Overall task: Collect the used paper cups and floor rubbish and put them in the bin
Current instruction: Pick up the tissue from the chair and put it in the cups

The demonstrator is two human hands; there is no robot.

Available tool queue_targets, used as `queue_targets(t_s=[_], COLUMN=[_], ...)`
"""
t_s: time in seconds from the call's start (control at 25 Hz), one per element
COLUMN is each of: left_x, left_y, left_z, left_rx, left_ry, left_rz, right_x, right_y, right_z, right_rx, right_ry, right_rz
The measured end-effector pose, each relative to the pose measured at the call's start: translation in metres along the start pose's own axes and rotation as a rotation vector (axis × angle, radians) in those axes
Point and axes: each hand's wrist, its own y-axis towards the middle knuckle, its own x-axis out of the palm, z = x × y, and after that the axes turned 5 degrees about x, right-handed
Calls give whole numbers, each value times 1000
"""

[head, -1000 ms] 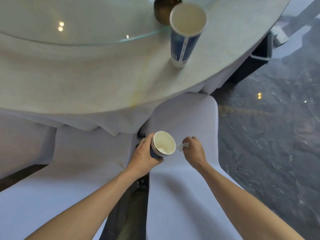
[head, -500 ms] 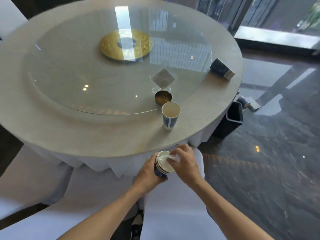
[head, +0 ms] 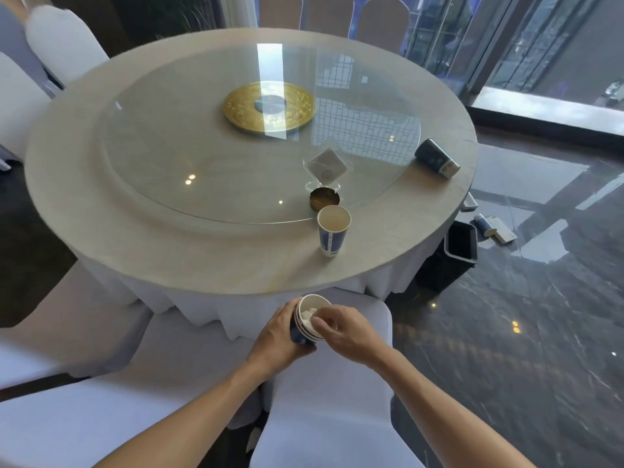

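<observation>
Two hands: left (head: 277, 336) grips stacked cups (head: 309, 320); right (head: 341, 327) pinches tissue (head: 309, 314) inside; chair (head: 337, 400) beneath.

I see a large round beige table (head: 169, 251) with a white skirted cloth (head: 209, 315) hanging below its edge. On it rests a round clear glass turntable (head: 202, 157), and at its centre sits a flat gold disc (head: 268, 106). Near the turntable's front edge I make out a small round brass ashtray (head: 324, 199), and just behind it a clear acrylic sign stand (head: 327, 165) holding a grey card. White fabric-covered chairs (head: 331, 400) stand around the table, 2 close below me. The dark polished marble floor (head: 506, 349) reflects the tall windows (head: 506, 38) at the right.
</observation>
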Motion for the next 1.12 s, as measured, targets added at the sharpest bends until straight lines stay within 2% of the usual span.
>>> queue_targets(t_s=[0.16,0.4,0.56,0.76,0.96,1.12], left_x=[5,21,41,78,135,199], left_y=[-26,-49,-66,-76,-83,-90], left_z=[1,10,26,55,99,144], left_rx=[16,51,66,27,-43,-101], left_ry=[-38,-92,-148,-204,-182,-196], left_rz=[18,-28,-36,41,170,294], right_x=[0,-6,-20,-47,-71,-105], right_y=[-31,-70,-100,-125,-152,-176], right_z=[-10,-14,-8,22,91,160], right_rx=[36,159,126,33,-166,-263], right_ry=[102,136,83,38,-12,-32], right_rz=[-247,-261,-215,-110,60,118])
